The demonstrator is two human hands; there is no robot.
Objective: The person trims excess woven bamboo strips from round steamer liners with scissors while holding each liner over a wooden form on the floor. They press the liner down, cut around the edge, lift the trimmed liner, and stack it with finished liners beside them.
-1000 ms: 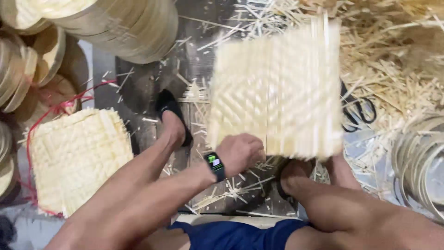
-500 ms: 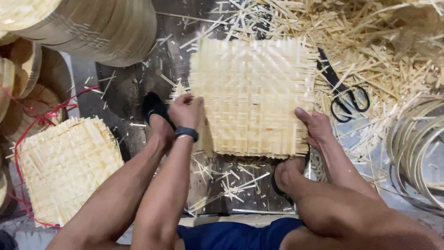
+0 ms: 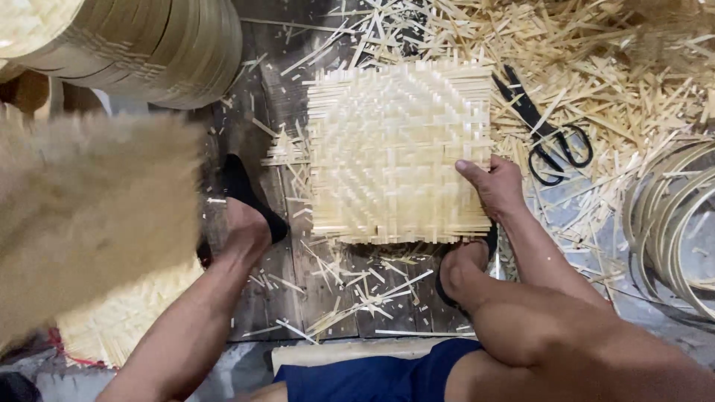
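Observation:
A square woven bamboo mat (image 3: 395, 149) lies flat on the dark wooden floor between my feet. My right hand (image 3: 495, 186) grips its right edge, thumb on top. At the left a second woven mat (image 3: 89, 223) is up in the air, close to the camera and blurred by motion. It hides my left hand, which I cannot see. My left foot (image 3: 249, 223) and right foot (image 3: 462, 268), both in black sandals, rest by the flat mat's lower corners.
Black scissors (image 3: 551, 141) lie just right of the mat among loose bamboo strips (image 3: 633, 59). Bamboo hoops (image 3: 670, 223) are stacked at the right edge. Round bamboo rims (image 3: 149, 45) stand at the top left. More woven mats (image 3: 112, 327) lie at the lower left.
The mat has been laid flat on the floor. My left hand let go of its left edge and went left out of sight, where another mat now swings up, blurred.

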